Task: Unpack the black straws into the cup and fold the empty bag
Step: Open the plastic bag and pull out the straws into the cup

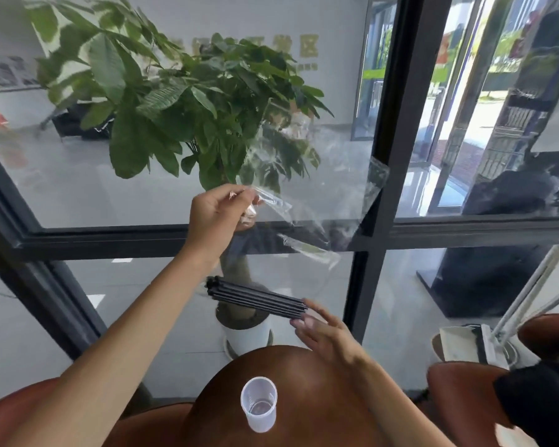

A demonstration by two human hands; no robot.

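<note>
Pinching the clear bag (304, 201) aloft, left hand (218, 214); right hand (323, 330) grips black straws (255, 296) (cup (259, 403) below).

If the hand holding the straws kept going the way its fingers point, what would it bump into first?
Probably the other arm. The right hand points up-left along the black straws, whose far end is near that arm. Depth is unclear, so it might pass.

Bright daylight from the glass doorway (459, 101) at far right, blown out there. Soft shine on the near brown table (307, 375); faint shadows beneath the forearms. Pale reflections across the glass wall (78, 195). Motion blur on the clear bag (307, 201). Wide-angle bending of the frame bars toward the edges; far wall lettering soft
</note>
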